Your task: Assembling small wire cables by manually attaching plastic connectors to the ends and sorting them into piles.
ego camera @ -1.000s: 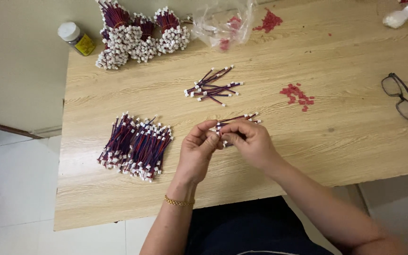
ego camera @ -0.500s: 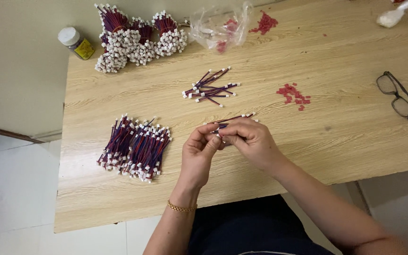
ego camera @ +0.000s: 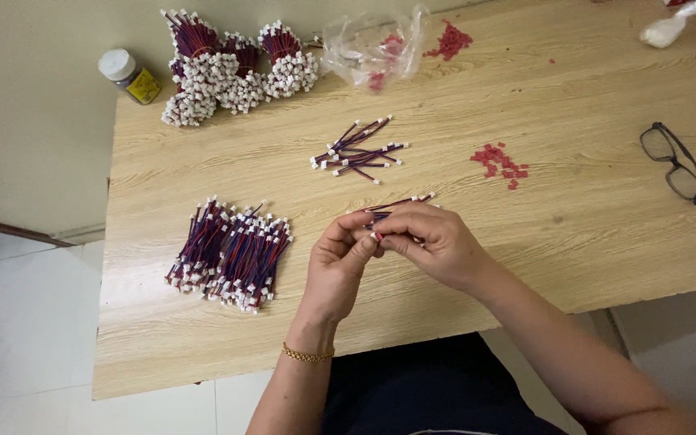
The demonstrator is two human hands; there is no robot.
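We see our two hands meet over the wooden table (ego camera: 477, 266). Our left hand (ego camera: 340, 262) and our right hand (ego camera: 432, 242) pinch the same thin wire (ego camera: 392, 205) together. The fingertips press tight on it, with a tiny red piece (ego camera: 378, 237) right where they touch. The far end of the wire sticks out past our fingers and has a small white plug on it. Our left wrist wears a gold bracelet (ego camera: 308, 354).

Just to the left of our hands lies a big pile of wires (ego camera: 231, 254), laid side by side. A small loose bunch (ego camera: 358, 153) lies a little farther up the table. At the far edge sit tied bundles (ego camera: 231, 68), with a little jar (ego camera: 128, 74) beside them and a clear bag (ego camera: 372, 52) on the other side. Some red bits (ego camera: 501, 163) lie to the right of our hands. Glasses (ego camera: 677, 165) rest near the right edge.
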